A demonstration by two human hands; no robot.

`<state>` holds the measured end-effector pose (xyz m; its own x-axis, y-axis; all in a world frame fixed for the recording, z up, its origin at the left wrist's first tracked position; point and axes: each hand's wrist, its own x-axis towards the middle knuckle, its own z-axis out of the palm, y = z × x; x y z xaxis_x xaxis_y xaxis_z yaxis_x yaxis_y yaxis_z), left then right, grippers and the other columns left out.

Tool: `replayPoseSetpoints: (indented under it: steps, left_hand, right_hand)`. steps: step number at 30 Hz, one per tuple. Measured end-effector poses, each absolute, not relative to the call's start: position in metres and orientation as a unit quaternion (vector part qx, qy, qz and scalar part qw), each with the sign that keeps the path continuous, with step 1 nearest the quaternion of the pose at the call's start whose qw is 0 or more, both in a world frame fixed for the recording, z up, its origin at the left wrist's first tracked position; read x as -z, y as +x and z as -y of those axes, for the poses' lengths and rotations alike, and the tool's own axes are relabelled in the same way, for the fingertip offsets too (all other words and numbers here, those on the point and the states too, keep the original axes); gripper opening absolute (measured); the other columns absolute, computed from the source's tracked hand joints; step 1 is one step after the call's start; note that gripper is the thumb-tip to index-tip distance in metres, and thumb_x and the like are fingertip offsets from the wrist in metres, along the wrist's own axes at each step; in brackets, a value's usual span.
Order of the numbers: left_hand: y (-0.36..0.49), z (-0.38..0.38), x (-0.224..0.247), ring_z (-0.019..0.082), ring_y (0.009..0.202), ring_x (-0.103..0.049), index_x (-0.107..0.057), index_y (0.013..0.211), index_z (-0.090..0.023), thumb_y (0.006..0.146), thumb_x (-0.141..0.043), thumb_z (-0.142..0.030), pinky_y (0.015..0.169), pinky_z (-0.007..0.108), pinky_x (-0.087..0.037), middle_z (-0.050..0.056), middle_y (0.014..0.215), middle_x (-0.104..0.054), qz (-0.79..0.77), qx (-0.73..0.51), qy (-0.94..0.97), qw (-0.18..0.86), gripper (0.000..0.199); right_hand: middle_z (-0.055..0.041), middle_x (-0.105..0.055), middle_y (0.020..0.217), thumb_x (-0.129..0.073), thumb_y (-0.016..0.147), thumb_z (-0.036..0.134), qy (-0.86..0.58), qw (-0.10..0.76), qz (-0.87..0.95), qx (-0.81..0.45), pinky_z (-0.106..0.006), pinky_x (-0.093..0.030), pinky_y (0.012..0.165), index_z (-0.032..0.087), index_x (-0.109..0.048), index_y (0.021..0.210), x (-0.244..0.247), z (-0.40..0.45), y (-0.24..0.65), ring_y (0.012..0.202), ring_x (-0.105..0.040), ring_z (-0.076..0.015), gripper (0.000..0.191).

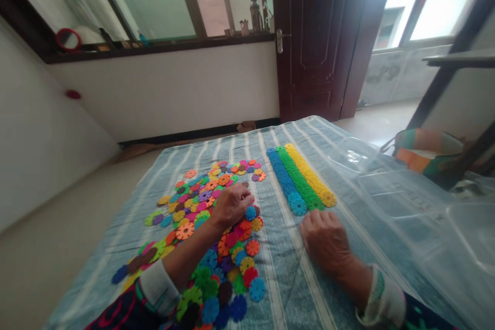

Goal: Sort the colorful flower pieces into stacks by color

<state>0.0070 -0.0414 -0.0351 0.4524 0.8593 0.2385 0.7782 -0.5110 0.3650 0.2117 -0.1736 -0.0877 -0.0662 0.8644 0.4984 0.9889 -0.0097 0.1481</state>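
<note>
Loose flower-shaped plastic discs (185, 230) in many colours lie in a wide pile on the striped cloth. My left hand (232, 205) is over the pile's right side, fingers bent together and closed. A brown disc (245, 184) shows just beyond its knuckles; whatever the fingertips pinch is hidden. To the right, discs lie overlapped in three straight rows: a blue row (282, 174), a green row (297, 178) and a yellow row (309, 174). At the near end of the green row rests my right hand (325, 240), fingers curled under, their tips out of sight.
Clear plastic containers (402, 201) stand along the right side of the cloth-covered surface (282, 252). Beyond them is a striped bag (427, 147). A dark door (313, 36) and a window ledge (166, 47) with small items are at the back.
</note>
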Motion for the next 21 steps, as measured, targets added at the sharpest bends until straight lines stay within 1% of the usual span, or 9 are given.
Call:
replayPoseSetpoints:
  steps: [6,11,13,15,18,21]
  left_hand:
    - [-0.04,0.035,0.026,0.014,0.071,-0.058,-0.066,0.065,-0.016,0.079,-0.052,-0.022,0.068,0.024,-0.042,0.002,0.073,-0.063,-0.559,-0.197,0.805,0.028,0.02]
    - [-0.093,0.024,0.021,0.016,0.073,-0.061,-0.067,0.068,-0.018,0.08,-0.05,-0.025,0.068,0.025,-0.043,0.003,0.076,-0.066,-0.642,-0.163,0.749,-0.018,0.022]
    - [-0.105,0.022,0.025,0.017,0.079,-0.062,-0.069,0.075,-0.019,0.08,-0.05,-0.025,0.073,0.026,-0.045,0.004,0.084,-0.068,-0.651,-0.147,0.744,-0.028,0.021]
    - [-0.11,0.023,0.032,0.019,0.09,-0.063,-0.07,0.085,-0.019,0.08,-0.052,-0.024,0.082,0.028,-0.046,0.005,0.094,-0.07,-0.633,-0.13,0.763,-0.027,0.02]
    - [-0.106,0.027,0.045,0.022,0.105,-0.059,-0.069,0.097,-0.019,0.079,-0.057,-0.026,0.095,0.033,-0.043,0.007,0.107,-0.069,-0.58,-0.112,0.807,-0.008,0.023]
    - [-0.096,0.033,0.055,0.025,0.114,-0.055,-0.066,0.106,-0.019,0.079,-0.06,-0.029,0.101,0.038,-0.04,0.009,0.118,-0.065,-0.545,-0.113,0.83,0.006,0.029]
  right_hand:
    - [-0.0078,-0.055,0.058,-0.065,0.074,0.017,-0.637,0.151,0.703,0.276,-0.036,-0.026,0.059,0.018,-0.059,0.061,0.096,0.179,0.218,0.056,-0.048,-0.0244,0.015]
    - [-0.007,-0.052,0.056,-0.059,0.078,0.018,-0.606,0.188,0.719,0.283,-0.035,-0.023,0.059,0.021,-0.056,0.058,0.095,0.182,0.217,0.055,-0.043,-0.0232,0.02]
    - [-0.0065,-0.051,0.056,-0.054,0.081,0.017,-0.581,0.211,0.736,0.276,-0.035,-0.022,0.06,0.022,-0.055,0.057,0.095,0.184,0.214,0.056,-0.04,-0.0223,0.025]
    - [-0.006,-0.049,0.055,-0.049,0.084,0.016,-0.551,0.241,0.751,0.273,-0.035,-0.022,0.06,0.022,-0.053,0.055,0.096,0.185,0.21,0.056,-0.038,-0.0218,0.031]
    - [-0.005,-0.046,0.053,-0.04,0.091,0.018,-0.501,0.286,0.773,0.265,-0.036,-0.021,0.06,0.023,-0.051,0.054,0.098,0.187,0.203,0.056,-0.034,-0.0213,0.039]
    - [-0.0037,-0.045,0.053,-0.039,0.094,0.019,-0.457,0.319,0.793,0.247,-0.035,-0.02,0.06,0.023,-0.052,0.056,0.099,0.188,0.199,0.056,-0.033,-0.0206,0.04]
